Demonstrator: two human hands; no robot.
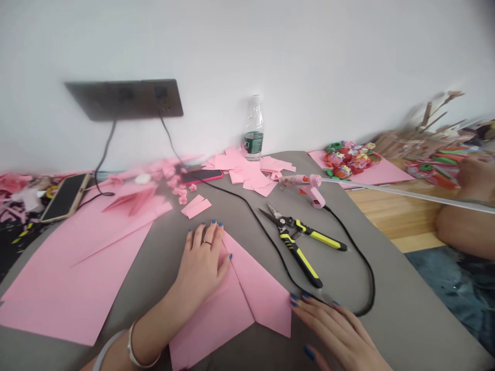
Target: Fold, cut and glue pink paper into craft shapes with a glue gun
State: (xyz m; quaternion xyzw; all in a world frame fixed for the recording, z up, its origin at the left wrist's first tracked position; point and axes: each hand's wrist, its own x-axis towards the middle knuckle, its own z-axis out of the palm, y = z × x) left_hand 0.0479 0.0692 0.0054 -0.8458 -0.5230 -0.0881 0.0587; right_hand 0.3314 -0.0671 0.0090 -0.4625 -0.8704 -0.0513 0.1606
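Observation:
A sheet of pink paper [216,330], folded along its right side, lies on the grey table before me. My left hand [204,255] rests flat on the upper end of this paper, its fingers stretched out. Beside the paper's lower right corner is my right hand [336,327], fingers extended, with the fingertips near or at the paper's edge; I cannot tell if they touch. Neither hand grasps anything. Yellow-and-black shears [296,232] lie with handles apart to the right of the paper. Behind them sits a pink glue gun [303,184] with a long clear glue stick.
Pink sheets [85,293] cover the left side; small pink pieces [247,172] lie at the back near a water bottle [254,129] and phones. The glue gun's black cord [369,273] loops on the right. Colourful paper flowers [350,157] and another person's arm [467,226] are at far right.

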